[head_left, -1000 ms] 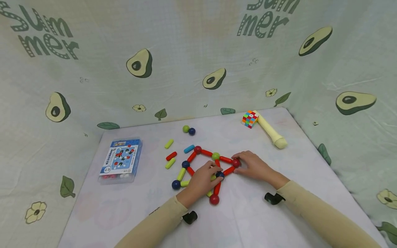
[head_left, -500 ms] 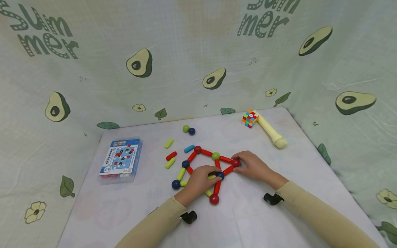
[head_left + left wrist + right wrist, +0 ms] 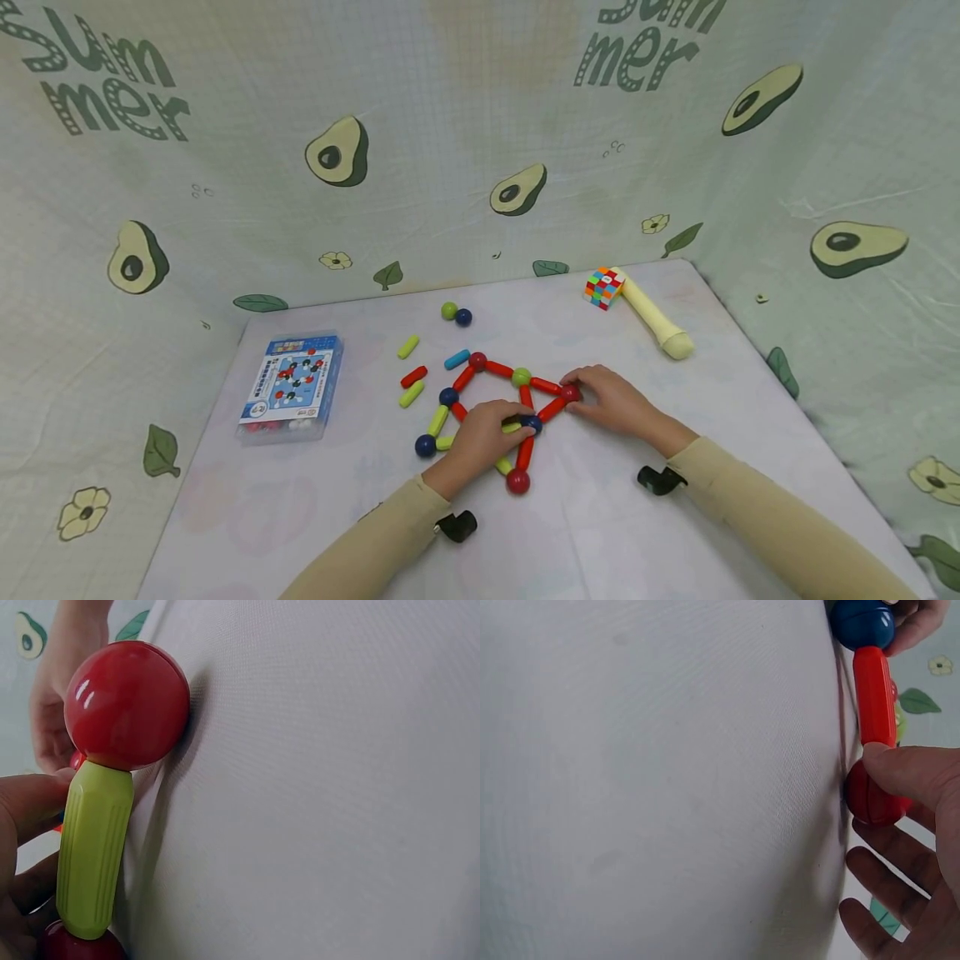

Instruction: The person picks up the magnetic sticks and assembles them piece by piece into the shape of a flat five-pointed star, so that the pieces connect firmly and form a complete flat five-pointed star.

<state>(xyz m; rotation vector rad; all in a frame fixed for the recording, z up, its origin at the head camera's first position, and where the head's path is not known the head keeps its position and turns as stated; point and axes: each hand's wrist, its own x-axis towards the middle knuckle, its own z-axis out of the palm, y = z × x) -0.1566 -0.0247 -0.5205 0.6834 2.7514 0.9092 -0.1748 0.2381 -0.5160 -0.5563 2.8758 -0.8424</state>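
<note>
A flat frame of magnetic rods and balls lies on the table. My left hand reaches over its middle, thumb and fingers pinching a dark blue ball. At the frame's right corner, my right hand pinches a red ball between thumb and fingers. A red rod joins these two balls in the right wrist view. The near corner ends in another red ball, with a yellow-green rod running from it beside my left fingers. Part of the frame is hidden under my left hand.
Loose rods, among them a blue rod and a red rod, lie left of the frame. A green ball and a navy ball sit behind. A boxed set, puzzle cube and cream stick stand farther out.
My left hand's fingers have shifted slightly around the dark blue ball since a second ago. My right hand stays at the red ball, and the frame keeps its shape.
</note>
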